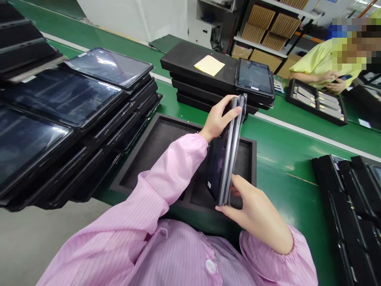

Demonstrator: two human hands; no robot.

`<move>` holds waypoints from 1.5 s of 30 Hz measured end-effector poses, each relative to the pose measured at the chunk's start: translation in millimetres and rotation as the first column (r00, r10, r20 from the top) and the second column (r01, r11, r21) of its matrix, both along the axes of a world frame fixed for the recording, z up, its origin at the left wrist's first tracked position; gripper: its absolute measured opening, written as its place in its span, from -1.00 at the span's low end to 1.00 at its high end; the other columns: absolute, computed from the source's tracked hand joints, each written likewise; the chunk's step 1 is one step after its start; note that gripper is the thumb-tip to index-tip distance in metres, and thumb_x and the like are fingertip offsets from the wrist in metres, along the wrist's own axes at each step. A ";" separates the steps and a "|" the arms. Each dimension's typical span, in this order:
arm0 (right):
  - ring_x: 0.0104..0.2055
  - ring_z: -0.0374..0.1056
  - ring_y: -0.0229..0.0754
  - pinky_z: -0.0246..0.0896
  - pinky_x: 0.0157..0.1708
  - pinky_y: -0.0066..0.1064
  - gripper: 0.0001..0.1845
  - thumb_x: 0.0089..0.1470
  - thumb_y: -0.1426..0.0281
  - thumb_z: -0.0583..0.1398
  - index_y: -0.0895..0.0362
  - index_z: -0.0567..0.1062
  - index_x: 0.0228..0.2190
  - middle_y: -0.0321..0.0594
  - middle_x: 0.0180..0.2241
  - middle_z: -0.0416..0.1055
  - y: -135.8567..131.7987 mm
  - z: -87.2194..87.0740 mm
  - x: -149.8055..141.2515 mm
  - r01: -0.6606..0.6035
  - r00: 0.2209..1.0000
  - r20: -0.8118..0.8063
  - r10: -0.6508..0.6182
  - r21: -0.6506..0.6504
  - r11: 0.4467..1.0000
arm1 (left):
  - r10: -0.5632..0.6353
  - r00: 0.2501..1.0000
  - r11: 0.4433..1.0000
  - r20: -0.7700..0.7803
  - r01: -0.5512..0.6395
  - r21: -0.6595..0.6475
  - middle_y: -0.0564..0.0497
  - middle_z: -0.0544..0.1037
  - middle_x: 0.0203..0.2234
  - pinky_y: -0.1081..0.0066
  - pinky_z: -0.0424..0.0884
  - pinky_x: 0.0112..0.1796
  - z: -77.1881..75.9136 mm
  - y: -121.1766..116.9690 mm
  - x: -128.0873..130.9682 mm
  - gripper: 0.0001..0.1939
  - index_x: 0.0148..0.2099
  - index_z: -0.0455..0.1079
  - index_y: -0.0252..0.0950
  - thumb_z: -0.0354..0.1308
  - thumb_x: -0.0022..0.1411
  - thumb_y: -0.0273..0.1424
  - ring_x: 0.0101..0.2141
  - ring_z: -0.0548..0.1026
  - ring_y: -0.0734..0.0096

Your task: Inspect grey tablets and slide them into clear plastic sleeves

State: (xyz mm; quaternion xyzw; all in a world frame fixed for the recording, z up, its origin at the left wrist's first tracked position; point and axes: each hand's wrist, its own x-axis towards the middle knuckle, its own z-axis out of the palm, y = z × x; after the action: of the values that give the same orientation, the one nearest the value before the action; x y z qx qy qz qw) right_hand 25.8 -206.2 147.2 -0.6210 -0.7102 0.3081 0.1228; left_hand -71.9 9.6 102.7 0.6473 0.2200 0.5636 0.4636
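Observation:
Two tablets [229,155] stand on edge, pressed face to face, between my hands. One dark screen faces left, with a small white label near its lower corner, and clear film sticks out along the right side. My left hand [219,116] is closed around the far end of the pair, thumb across the edges. At the near end my right hand [251,200] grips the lower corner between thumb and fingers. Beneath them lies a black foam tray [151,143] with recessed compartments. Its right compartment is partly hidden by the tablets and my hands.
On the left rise tall stacks of black trays holding tablets [67,95]. More black trays [184,59] carry a yellow sheet [209,65] and a tablet [255,75]. Foam trays [342,190] fill the right edge. Across the green bench, a person in yellow [315,63] handles a small dark object.

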 end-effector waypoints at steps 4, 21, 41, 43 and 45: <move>-0.17 0.58 -0.03 0.55 -0.15 -0.16 -0.41 -0.07 0.55 0.39 0.09 0.41 0.02 -0.24 -0.20 0.55 -3.1 0.0 0.7 -0.026 1.000 0.000 0.026 0.025 0.999 | 0.034 0.999 0.998 0.005 -0.034 0.047 -0.04 0.61 -0.16 0.25 0.42 0.02 0.8 -2.9 -3.0 -0.55 -0.05 0.47 -0.25 0.18 0.23 0.00 -0.05 0.56 0.11; -0.22 0.59 -0.06 0.57 -0.19 -0.21 -0.37 -0.06 0.50 0.38 0.04 0.41 0.07 -0.26 -0.21 0.57 -6.6 0.4 4.8 -0.073 0.997 -0.009 0.073 0.051 0.996 | 0.042 0.999 0.998 -0.007 -0.042 -0.040 -0.02 0.62 -0.17 0.25 0.39 0.04 12.3 -15.0 -4.5 -0.72 -0.10 0.51 -0.23 0.22 0.21 -0.20 -0.03 0.55 0.09; -0.12 0.60 -0.10 0.60 -0.22 -0.32 -0.48 0.12 0.40 0.26 0.02 0.47 0.14 -0.08 0.04 0.53 6.1 -19.0 -5.6 0.248 0.836 -0.543 -0.075 0.253 0.935 | -0.095 0.994 0.995 0.056 0.092 0.040 -0.09 0.49 0.11 0.13 0.23 0.25 23.0 -51.3 -27.2 -0.52 0.11 0.34 -0.19 0.06 0.24 -0.07 0.18 0.40 -0.01; -0.13 0.60 -0.11 0.60 -0.23 -0.34 -0.51 0.11 0.41 0.26 0.02 0.49 0.09 -0.10 0.01 0.53 4.6 -19.3 -6.1 0.257 0.830 -0.553 -0.074 0.261 0.930 | -0.115 0.992 0.993 0.061 0.113 0.028 -0.08 0.48 0.13 0.11 0.21 0.26 23.1 -53.7 -27.8 -0.51 0.12 0.34 -0.18 0.04 0.22 -0.06 0.20 0.38 -0.02; -0.15 0.59 -0.11 0.60 -0.25 -0.32 -0.53 0.09 0.42 0.25 0.03 0.49 0.07 -0.11 0.00 0.53 5.4 -19.0 -7.8 0.284 0.823 -0.562 -0.088 0.272 0.919 | -0.140 0.988 0.990 0.059 0.140 -0.007 -0.07 0.47 0.15 0.11 0.20 0.27 24.9 -56.1 -29.9 -0.47 0.11 0.34 -0.17 0.05 0.17 -0.03 0.22 0.35 -0.05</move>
State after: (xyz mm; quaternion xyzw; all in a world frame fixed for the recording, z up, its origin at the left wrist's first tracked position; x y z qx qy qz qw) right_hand 18.0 -200.7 128.2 -0.5453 -0.6243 0.3274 0.4535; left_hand -101.7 -46.5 127.6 0.6418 0.1637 0.5470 0.5119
